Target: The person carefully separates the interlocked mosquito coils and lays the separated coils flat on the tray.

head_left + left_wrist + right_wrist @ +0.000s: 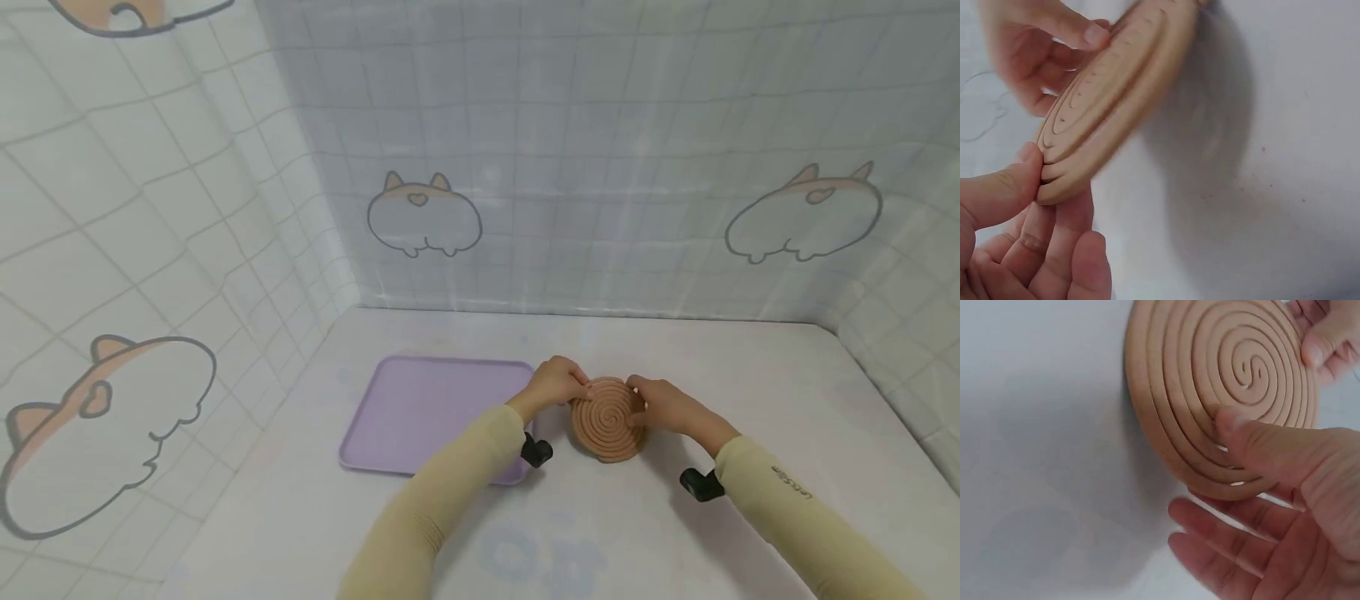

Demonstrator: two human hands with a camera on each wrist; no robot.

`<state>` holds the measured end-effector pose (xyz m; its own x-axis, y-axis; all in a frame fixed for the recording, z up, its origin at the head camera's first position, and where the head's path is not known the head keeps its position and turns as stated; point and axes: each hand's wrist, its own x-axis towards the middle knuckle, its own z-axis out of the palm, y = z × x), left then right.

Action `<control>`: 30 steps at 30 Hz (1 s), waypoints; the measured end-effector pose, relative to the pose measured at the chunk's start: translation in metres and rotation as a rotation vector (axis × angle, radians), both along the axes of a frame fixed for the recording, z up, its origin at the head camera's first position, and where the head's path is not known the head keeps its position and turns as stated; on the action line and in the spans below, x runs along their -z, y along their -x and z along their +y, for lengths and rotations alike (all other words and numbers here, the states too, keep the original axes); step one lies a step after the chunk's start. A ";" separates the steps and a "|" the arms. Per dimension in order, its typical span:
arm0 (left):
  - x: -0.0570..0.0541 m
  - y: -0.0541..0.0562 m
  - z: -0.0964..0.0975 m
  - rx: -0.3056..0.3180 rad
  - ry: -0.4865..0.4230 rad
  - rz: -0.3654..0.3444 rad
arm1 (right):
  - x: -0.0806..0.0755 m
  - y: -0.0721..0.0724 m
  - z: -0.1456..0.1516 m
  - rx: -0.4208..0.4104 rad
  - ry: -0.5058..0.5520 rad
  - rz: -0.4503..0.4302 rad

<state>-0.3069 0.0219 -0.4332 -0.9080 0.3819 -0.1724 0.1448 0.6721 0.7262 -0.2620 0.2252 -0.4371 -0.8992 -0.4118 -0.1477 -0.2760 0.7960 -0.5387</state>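
A brown mosquito coil (609, 421), a flat disc of nested spirals, is held up in front of me between both hands. My left hand (553, 385) pinches its left edge, thumb on the spiral face and fingers behind. On the opposite edge my right hand (667, 407) grips it. In the right wrist view the thumb of the right hand (1297, 487) presses on the face of the coil (1207, 375), and two slits show at its centre. Seen from the left wrist, the coil (1116, 94) is tilted, and its shadow falls on the white surface below.
A shallow lilac tray (438, 408) lies on the white table (600, 533), left of the coil, partly behind the left forearm. Behind the table rises a tiled-pattern curtain (592, 167) with cartoon animals, and similar sheets flank both sides. Small reddish specks (1270, 185) dot the table.
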 end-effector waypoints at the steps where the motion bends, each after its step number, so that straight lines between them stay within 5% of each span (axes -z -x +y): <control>1: -0.002 -0.002 -0.003 0.001 -0.018 0.003 | -0.001 0.001 0.000 -0.012 0.030 -0.011; 8: -0.014 -0.009 -0.024 -0.020 -0.180 0.007 | -0.007 0.003 0.002 0.034 0.289 -0.136; 12: -0.019 -0.014 -0.036 -0.047 -0.262 0.015 | -0.010 -0.002 -0.002 0.083 0.439 -0.135; 23: -0.009 -0.030 -0.058 -0.204 -0.478 0.092 | -0.021 -0.016 -0.027 0.196 0.629 0.065; 30: -0.015 -0.042 -0.063 -0.299 -0.593 0.221 | -0.031 -0.026 -0.045 0.300 0.681 0.160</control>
